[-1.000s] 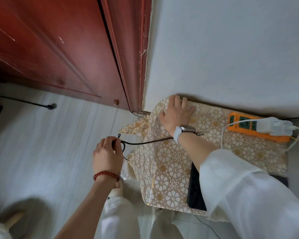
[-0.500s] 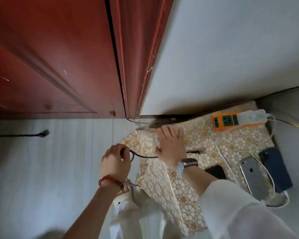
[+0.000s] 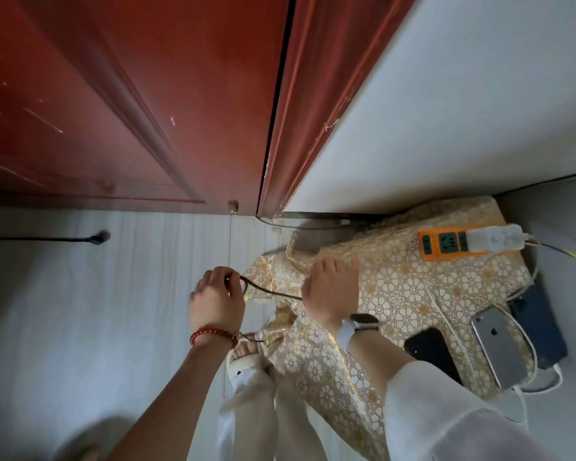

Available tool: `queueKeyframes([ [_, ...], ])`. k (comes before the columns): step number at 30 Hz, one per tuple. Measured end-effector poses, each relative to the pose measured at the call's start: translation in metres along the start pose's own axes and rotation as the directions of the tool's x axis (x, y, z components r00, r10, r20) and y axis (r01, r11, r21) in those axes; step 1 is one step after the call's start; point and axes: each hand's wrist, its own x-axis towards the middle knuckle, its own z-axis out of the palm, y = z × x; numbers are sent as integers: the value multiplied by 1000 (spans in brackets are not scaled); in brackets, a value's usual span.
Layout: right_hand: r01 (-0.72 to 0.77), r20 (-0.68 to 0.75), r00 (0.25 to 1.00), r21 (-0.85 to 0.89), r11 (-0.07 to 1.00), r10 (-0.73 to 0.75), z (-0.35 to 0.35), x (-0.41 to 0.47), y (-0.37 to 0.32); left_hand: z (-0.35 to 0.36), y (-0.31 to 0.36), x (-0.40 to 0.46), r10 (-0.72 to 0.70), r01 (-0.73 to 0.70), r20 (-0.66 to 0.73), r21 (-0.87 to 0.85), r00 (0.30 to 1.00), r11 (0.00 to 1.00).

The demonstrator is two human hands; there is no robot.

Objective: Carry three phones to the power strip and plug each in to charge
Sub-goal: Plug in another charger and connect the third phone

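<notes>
My left hand (image 3: 215,302) pinches a thin black cable (image 3: 266,290) off the left edge of a small table with a gold flowered cloth (image 3: 399,294). My right hand (image 3: 333,291) lies flat on the cloth, pressing down on that cable. An orange power strip (image 3: 446,246) sits at the table's far side with a white charger (image 3: 494,237) plugged in. Three phones lie at the right: a black one (image 3: 429,351), a silver one (image 3: 497,347) and a dark blue one (image 3: 539,324). White cables (image 3: 446,321) run across the cloth towards the silver and blue phones.
A red wooden door (image 3: 130,101) and its frame stand to the left, with a white wall (image 3: 446,111) behind the table. Pale floor (image 3: 97,311) spreads to the left. My sandalled foot (image 3: 243,356) stands by the table's corner. A black cord (image 3: 47,239) runs along the floor.
The view has swung right and down, bringing the three phones into sight. Both hands hold nearly the same places on the black cable and the cloth.
</notes>
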Motion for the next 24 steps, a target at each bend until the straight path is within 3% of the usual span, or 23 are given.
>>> queueKeyframes([
  [7,48,-3,999,198,979,-48,24,46,-68,10,-59,40,0,10,-74,134,997,991],
  [13,-260,146,963,288,921,226,116,135,-97,63,-143,116,141,-135,-11,217,990,967],
  [15,-370,123,929,300,879,349,149,166,-95,85,-168,137,171,-173,29,242,985,955],
  [18,-412,-24,899,288,864,437,204,224,-77,126,-198,175,222,-225,40,231,974,947],
  [20,-497,-74,838,305,813,540,234,261,-46,155,-207,203,250,-250,24,198,968,948],
  [24,-663,-57,647,450,598,760,279,322,22,216,-208,242,388,-400,109,123,915,908],
])
